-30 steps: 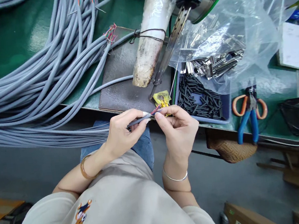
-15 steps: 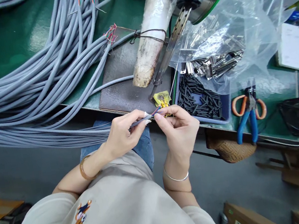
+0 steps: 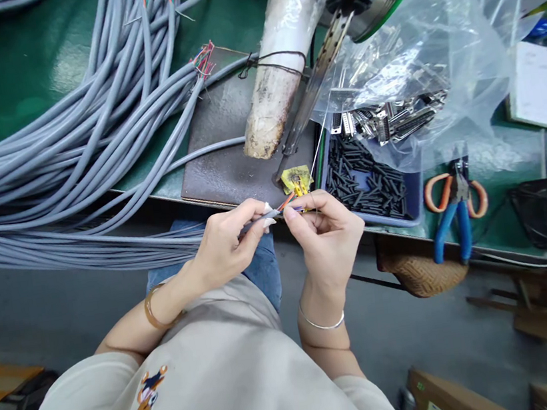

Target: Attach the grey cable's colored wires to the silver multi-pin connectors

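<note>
At the table's front edge my left hand (image 3: 232, 241) pinches a grey cable (image 3: 269, 215) close to its stripped end. Thin coloured wires (image 3: 287, 200), orange-red ones among them, fan out of that end. My right hand (image 3: 326, 228) closes thumb and forefinger on some of these wires, just right of the cable's jacket. Their tips are partly hidden by my fingers. Just beyond the hands, a small yellow piece (image 3: 297, 180) with a metal part on it sits at the table edge. The dark tip of a soldering iron (image 3: 308, 103) points down toward it.
Many grey cables (image 3: 71, 164) lie across the left side. A wrapped white tube (image 3: 274, 90) hangs over a dark plate (image 3: 219, 172). On the right are a blue bin (image 3: 417, 203) of black sleeves, a plastic bag (image 3: 473, 37) of metal connectors, and blue-handled pliers (image 3: 451, 229).
The coloured wires between my hands have shifted, with orange-red ones now standing out above the rest. Both hands stay in nearly the same place.
</note>
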Available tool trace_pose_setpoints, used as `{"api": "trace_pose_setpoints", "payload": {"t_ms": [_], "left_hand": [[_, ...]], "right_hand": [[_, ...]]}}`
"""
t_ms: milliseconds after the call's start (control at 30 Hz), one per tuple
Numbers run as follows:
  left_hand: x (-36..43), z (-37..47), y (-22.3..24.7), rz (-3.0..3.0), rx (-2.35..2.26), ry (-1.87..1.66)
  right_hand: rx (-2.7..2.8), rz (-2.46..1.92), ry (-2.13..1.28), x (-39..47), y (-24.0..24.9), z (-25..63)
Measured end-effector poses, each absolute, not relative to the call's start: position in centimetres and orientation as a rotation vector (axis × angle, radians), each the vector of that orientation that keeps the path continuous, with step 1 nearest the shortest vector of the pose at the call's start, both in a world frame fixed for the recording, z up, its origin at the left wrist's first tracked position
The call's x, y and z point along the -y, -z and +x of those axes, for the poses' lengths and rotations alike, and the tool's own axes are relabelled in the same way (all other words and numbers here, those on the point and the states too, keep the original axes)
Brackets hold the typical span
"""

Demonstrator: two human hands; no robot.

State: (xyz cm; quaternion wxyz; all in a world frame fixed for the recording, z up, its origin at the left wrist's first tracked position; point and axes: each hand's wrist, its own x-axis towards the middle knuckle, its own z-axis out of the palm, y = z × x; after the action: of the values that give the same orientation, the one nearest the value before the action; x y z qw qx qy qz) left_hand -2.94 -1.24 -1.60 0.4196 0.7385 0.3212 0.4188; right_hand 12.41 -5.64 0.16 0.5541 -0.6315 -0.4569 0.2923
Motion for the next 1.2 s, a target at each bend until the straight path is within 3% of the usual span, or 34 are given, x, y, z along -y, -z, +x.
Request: {"api": "trace_pose_setpoints", "payload": {"t_ms": [367, 733, 1200], "left_hand": [[1.1, -2.8, 1.8, 1.866, -0.767, -1.134], [0.8, -3.1, 1.7, 1.867, -0.660, -1.143], [0.3, -3.9, 0.8, 1.671, -0.668, -0.796]], "right_hand": [[1.116, -1.593, -0.617, 5.8, 0.3, 12.6], [1.036, -1.524, -0.872, 5.5, -0.2, 13.9], [1.039, -1.468, -0.911, 5.7, 0.4, 14.2]]}}
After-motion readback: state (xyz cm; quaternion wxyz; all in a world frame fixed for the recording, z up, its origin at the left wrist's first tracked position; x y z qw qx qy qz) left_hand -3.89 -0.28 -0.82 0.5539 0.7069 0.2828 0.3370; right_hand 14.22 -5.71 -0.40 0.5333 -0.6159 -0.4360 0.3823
